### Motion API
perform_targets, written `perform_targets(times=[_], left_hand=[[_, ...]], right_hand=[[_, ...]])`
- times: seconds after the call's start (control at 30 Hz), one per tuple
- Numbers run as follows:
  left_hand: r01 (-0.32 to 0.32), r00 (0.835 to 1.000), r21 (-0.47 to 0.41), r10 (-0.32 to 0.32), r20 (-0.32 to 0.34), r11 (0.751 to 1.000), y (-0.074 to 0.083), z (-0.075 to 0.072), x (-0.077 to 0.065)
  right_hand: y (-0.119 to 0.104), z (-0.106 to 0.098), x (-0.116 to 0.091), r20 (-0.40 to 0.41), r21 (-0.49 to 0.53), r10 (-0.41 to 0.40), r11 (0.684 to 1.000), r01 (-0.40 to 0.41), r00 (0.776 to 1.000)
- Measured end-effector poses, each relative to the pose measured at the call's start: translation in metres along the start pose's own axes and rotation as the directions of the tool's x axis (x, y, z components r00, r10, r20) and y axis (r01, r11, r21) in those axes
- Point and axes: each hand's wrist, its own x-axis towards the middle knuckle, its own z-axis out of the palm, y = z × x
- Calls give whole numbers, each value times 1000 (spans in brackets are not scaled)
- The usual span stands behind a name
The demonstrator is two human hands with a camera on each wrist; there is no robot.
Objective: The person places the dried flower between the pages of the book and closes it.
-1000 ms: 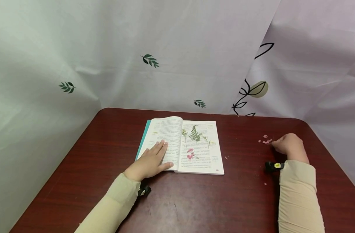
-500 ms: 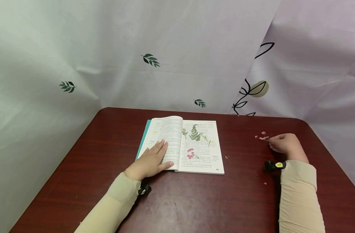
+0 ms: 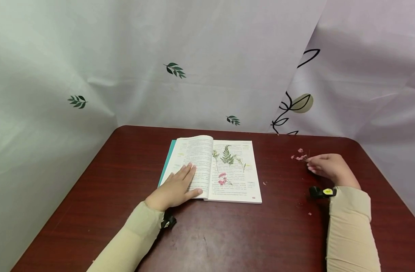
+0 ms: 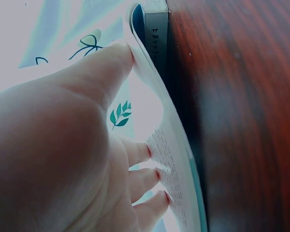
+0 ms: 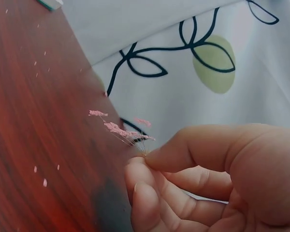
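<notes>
An open book (image 3: 239, 193) lies on the dark red table. My left hand (image 3: 175, 189) rests on its left page with fingers spread; in the left wrist view the thumb and fingertips of the left hand (image 4: 82, 130) touch the curved page. A dried fern leaf (image 3: 227, 156), small green sprigs (image 3: 242, 163) and a pink dried flower sprig (image 3: 222, 179) lie on the right page. At the table's right side my right hand (image 3: 326, 166) pinches another pink dried flower sprig (image 5: 118, 129) by its thin stems between thumb and index finger, blossoms pointing away from the hand.
Small pink petal bits (image 5: 45, 182) are scattered on the table (image 3: 228, 241) between the book and the right hand. A pale curtain (image 3: 207, 75) with printed leaves hangs along the table's far edge and sides.
The right hand has lifted the pink flower sprig from the table and moved a little left, the blossoms now fanned out. The left hand stays on the page.
</notes>
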Motion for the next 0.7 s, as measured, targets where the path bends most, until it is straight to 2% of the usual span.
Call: perform_targets(times=[0.27,0.7], left_hand=[[-1,1000,-2,1,3,1000,0,0,0],[2,1000,-4,-2,7,1000,0,0,0]], right_hand=[[-11,6,3,35,35,-41,999,40,999],[-23,20,7,102,169,-99,982,81,990]])
